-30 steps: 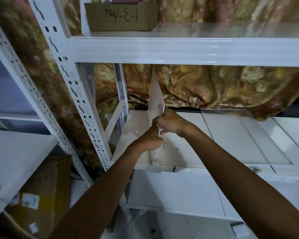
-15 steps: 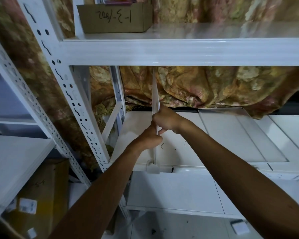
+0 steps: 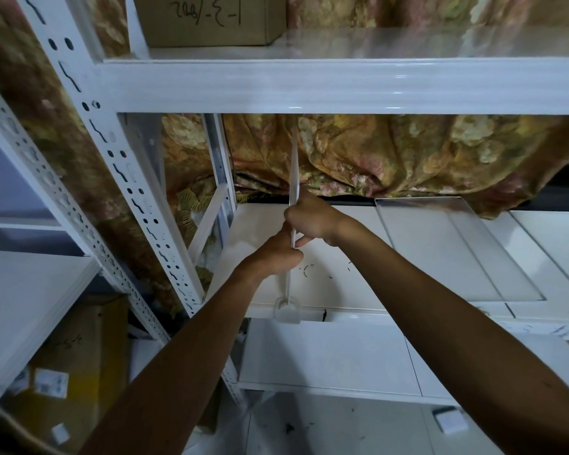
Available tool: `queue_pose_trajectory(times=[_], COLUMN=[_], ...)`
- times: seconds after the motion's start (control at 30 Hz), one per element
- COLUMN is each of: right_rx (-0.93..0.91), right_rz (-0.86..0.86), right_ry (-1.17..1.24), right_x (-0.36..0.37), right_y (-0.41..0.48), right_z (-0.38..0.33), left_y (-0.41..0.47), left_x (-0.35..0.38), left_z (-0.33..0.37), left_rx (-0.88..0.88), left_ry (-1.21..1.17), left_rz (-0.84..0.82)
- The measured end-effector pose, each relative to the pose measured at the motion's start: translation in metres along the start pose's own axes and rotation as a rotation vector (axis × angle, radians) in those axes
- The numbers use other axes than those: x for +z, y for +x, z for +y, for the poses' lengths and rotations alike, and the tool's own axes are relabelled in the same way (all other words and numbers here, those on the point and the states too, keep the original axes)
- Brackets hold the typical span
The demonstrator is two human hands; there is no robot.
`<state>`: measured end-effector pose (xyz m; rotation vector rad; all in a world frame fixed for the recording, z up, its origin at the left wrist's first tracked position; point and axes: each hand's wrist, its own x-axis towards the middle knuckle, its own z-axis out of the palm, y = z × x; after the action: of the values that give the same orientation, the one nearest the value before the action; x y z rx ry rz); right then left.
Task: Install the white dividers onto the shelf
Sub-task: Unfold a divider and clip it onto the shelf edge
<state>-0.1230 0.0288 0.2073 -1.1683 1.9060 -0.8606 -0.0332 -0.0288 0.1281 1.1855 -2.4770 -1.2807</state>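
Left hand (image 3: 276,256) and right hand (image 3: 311,218) grip a divider (image 3: 293,165).
Thin, white, edge-on, it stands between them on the shelf (image 3: 342,290).

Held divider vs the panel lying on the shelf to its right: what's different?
Pose: the held divider stands upright, edge-on to the camera; the flat panel lies on the shelf. Contact: left hand and right hand grip the held divider; nothing touches the flat panel. Shared: both are thin pale sheets on that shelf.

Upright divider (image 3: 293,172) splits the shelf (image 3: 342,290) bay beneath the beam (image 3: 342,87); open board left, flat panel (image 3: 440,254) lying right.
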Motion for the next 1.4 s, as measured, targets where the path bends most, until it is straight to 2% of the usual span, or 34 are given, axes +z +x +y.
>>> queue_pose_trajectory(times=[0.53, 0.67, 0.9, 1.4], right_rx=[0.023, -0.013, -0.062, -0.089], right_rz=[0.03, 0.083, 0.114, 0.107], right_ry=[-0.018, -0.124, 0.011, 0.023], right_x=[0.011, 0.016, 0.024, 0.023], right_y=[0.002, 0.005, 0.008, -0.001], right_z=[-0.001, 0.003, 0.004, 0.005], left_y=[-0.005, -0.002, -0.004, 0.005], left_x=[0.013, 0.014, 0.014, 0.023], left_z=[-0.01, -0.011, -0.015, -0.024], left_rx=[-0.047, -0.055, -0.06, -0.049], left_ry=[-0.065, -0.07, -0.058, -0.047], left_rz=[0.007, -0.006, 0.055, 0.038])
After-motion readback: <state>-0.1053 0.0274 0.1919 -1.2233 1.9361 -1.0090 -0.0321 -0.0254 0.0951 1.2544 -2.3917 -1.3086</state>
